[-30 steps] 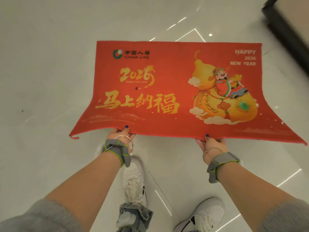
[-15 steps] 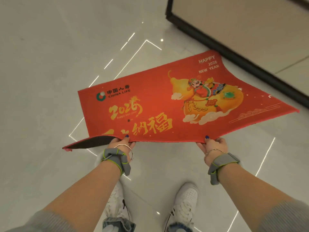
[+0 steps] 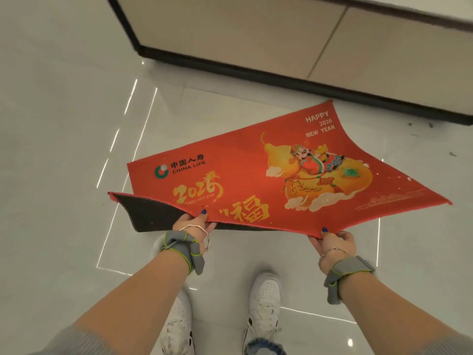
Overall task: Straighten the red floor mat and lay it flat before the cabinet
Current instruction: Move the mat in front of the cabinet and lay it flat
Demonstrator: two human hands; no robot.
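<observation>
Mid-frame, the red mat [image 3: 256, 175] hangs above the floor [image 3: 64, 124], its near edge pinched by the left hand [image 3: 195, 222] and right hand [image 3: 335, 242]. Next: square it to the cabinet [image 3: 256, 37] at top, then lower it flat.

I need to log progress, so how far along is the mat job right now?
Done: the red floor mat is picked up and faces the cabinet, print side up. In hand: the left hand and right hand each grip its near edge, and the near left corner droops, showing the dark backing. Left: uncurl that corner, square the mat to the cabinet's dark base and lay it flat on the floor.
</observation>
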